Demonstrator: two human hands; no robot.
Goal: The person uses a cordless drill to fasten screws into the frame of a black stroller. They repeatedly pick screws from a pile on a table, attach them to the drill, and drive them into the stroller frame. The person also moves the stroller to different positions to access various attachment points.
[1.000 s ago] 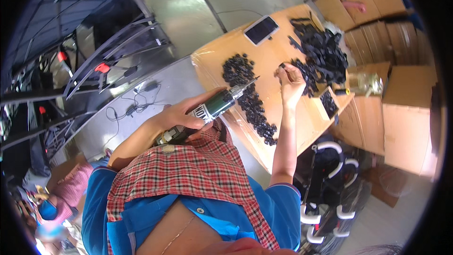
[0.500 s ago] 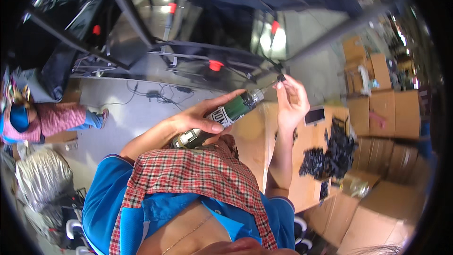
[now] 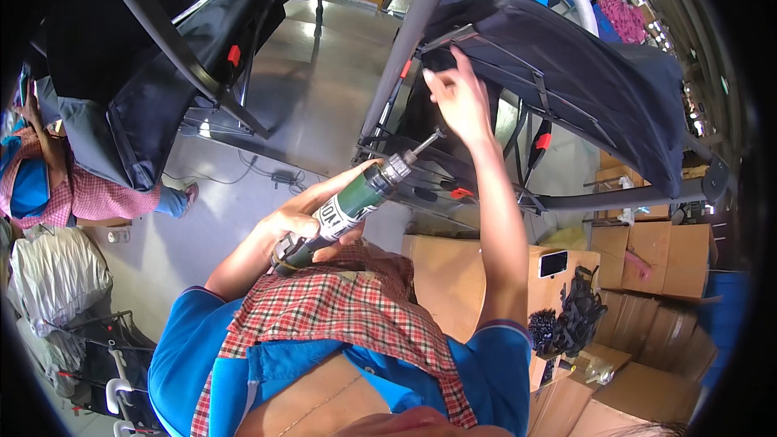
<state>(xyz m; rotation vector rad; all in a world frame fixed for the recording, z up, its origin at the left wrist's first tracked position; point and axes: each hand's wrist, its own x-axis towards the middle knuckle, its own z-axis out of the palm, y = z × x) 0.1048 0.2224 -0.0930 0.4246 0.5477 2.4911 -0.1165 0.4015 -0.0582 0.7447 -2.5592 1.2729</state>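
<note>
Gripping a green electric screwdriver [image 3: 356,204] closed-fisted in the left hand [image 3: 301,236], bit aimed up at the grey frame tube [image 3: 409,40], the right hand [image 3: 458,97] pinches the black fabric seat [image 3: 566,65] edge; fastening apparently not yet begun, bit short of contact.

Green-bodied electric screwdriver [image 3: 356,202] in my left hand [image 3: 301,235], tilted up to the right, metal bit aimed at the frame. My right hand [image 3: 460,99] is raised, fingers touching the black fabric panel [image 3: 583,73] on the grey tube frame [image 3: 413,24].
</note>
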